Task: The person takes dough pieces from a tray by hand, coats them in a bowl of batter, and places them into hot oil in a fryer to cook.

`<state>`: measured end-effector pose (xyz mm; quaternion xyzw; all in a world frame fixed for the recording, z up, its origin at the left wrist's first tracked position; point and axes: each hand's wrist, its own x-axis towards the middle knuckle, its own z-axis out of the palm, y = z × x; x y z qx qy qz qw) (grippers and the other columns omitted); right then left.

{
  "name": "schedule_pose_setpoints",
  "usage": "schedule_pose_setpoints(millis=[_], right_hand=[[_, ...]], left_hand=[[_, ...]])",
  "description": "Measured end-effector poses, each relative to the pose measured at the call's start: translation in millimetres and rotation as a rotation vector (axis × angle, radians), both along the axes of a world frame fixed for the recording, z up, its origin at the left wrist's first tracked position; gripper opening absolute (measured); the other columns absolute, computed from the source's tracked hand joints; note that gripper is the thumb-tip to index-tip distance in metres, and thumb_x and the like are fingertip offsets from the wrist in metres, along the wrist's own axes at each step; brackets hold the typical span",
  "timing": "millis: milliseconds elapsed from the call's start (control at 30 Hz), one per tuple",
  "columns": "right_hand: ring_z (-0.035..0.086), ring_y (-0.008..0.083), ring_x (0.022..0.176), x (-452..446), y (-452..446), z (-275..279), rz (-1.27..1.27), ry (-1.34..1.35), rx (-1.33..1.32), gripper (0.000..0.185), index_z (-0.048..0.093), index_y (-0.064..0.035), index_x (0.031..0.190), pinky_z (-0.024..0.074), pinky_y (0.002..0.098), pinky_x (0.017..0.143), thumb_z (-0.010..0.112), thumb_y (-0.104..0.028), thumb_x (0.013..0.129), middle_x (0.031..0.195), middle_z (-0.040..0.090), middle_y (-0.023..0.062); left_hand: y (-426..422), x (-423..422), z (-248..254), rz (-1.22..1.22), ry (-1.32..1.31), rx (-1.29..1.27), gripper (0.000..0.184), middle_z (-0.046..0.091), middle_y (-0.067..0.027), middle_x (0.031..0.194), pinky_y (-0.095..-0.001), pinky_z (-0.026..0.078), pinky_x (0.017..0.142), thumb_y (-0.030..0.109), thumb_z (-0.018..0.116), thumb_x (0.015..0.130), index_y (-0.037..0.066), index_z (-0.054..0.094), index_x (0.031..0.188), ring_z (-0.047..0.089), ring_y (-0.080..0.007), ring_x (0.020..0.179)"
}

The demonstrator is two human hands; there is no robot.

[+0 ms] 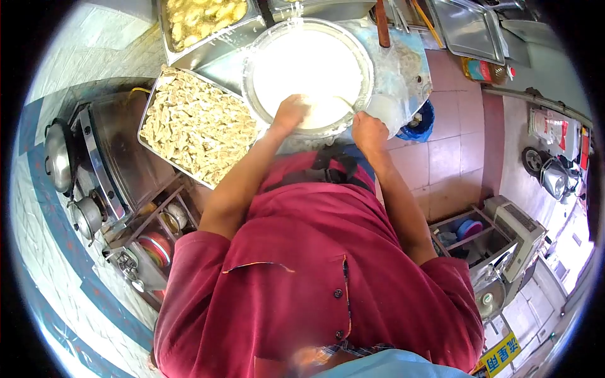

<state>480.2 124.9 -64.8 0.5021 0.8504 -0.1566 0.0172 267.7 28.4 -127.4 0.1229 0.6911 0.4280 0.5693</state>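
Observation:
A wide round basin [252, 104] holds white powder or batter, so brightly lit that its surface is washed out. Over its near left side is my left hand [292, 113], the fingertips lost in the glare, so I cannot make out what they hold. At the near right rim, my right hand [370, 130] is closed on the end of a thin pale strip [346, 102] that reaches over the white contents. To the left of the basin, a rectangular metal tray [146, 120] is heaped with pale coated pieces [198, 123].
A deep metal pan [189, 62] of yellowish pieces in liquid stands at the back left. A wooden-handled tool [382, 25] lies behind the basin's right side. A blue-lined bin [419, 123] is below the table's right edge; an oil bottle [482, 69] lies farther right.

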Motion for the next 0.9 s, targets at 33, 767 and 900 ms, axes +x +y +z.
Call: schedule_pose_setpoints(millis=[33, 767, 900], right_hand=[[0.065, 0.0406, 0.068, 0.9, -1.6, 0.2, -0.002, 0.046, -0.016, 0.020, 0.067, -0.0104, 0.085, 0.0521, 0.0486, 0.067, 0.056, -0.025, 0.090, 0.074, 0.067, 0.0189], [0.064, 0.0423, 0.069, -15.3, -9.0, 32.9, 0.020, 0.416, -0.184, 0.024, 0.066, -0.0100, 0.081, 0.0509, 0.0506, 0.067, 0.053, -0.027, 0.092, 0.071, 0.066, 0.0204], [0.064, 0.0423, 0.074, -17.5, -1.8, 30.8, -0.049, 0.237, -0.085, 0.026, 0.066, -0.0081, 0.081, 0.0501, 0.0509, 0.069, 0.054, -0.028, 0.092, 0.078, 0.067, 0.0197]], left_hand=[[1.3, -0.3, 0.0, 0.074, -0.127, -0.033, 0.034, 0.058, -0.0033, 0.077, -0.0232, 0.038, 0.047, 0.013, 0.060, 0.089, 0.006, 0.057, 0.122, 0.048, -0.0088, 0.056], [-0.2, -18.0, -2.4, 0.449, -0.875, -0.248, 0.026, 0.059, -0.0076, 0.082, -0.0176, 0.041, 0.039, 0.026, 0.055, 0.092, 0.003, 0.056, 0.105, 0.052, -0.0119, 0.056], [0.9, -16.3, -1.4, 0.402, -0.899, -0.223, 0.026, 0.058, -0.0061, 0.080, -0.0179, 0.043, 0.041, 0.027, 0.056, 0.093, 0.004, 0.055, 0.104, 0.053, -0.0113, 0.057]])
